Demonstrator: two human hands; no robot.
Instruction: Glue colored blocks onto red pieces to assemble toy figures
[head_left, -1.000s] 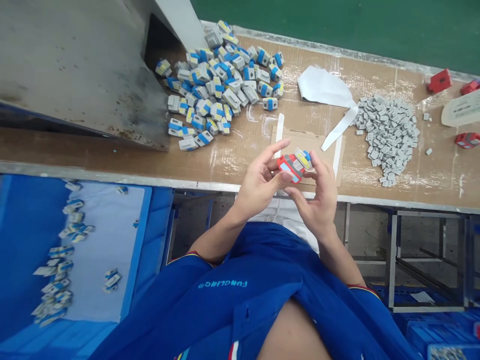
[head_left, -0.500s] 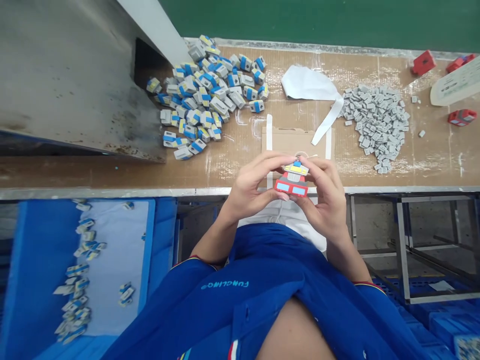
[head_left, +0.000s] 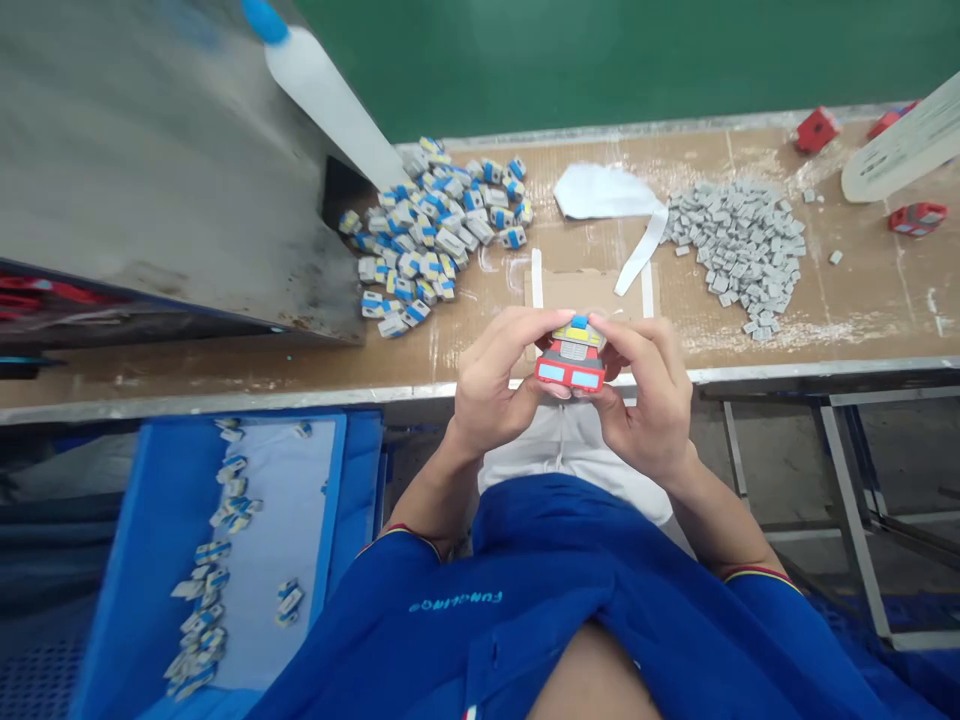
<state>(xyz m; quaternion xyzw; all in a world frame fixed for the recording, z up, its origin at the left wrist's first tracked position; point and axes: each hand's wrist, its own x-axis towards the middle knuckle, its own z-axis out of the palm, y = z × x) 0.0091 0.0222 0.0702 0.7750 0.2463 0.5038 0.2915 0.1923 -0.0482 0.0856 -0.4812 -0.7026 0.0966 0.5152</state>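
Between my fingertips is a small plastic assembly (head_left: pixel 571 358): a red body with pale blue windows, topped by a grey, yellow and blue block. My left hand (head_left: pixel 499 370) grips its left side, and my right hand (head_left: pixel 645 395) grips its right side. Both hands hold it just above the bench's front edge. Beyond them lies a heap of grey-and-blue plastic blocks (head_left: pixel 427 235). Part of the assembly's underside is hidden by my fingers.
A metal chute (head_left: pixel 150 170) overhangs the bench at left. On the bench are a cardboard sheet (head_left: pixel 585 292), white paper (head_left: pixel 604 192), small grey pieces (head_left: pixel 739 255) and red parts (head_left: pixel 916 218). A blue tray (head_left: pixel 334 500) holding several blocks sits below left.
The red body and grey block, tilted side by side earlier, now sit stacked and upright between my fingers. My hands have drawn closer around them, and the view has tilted.
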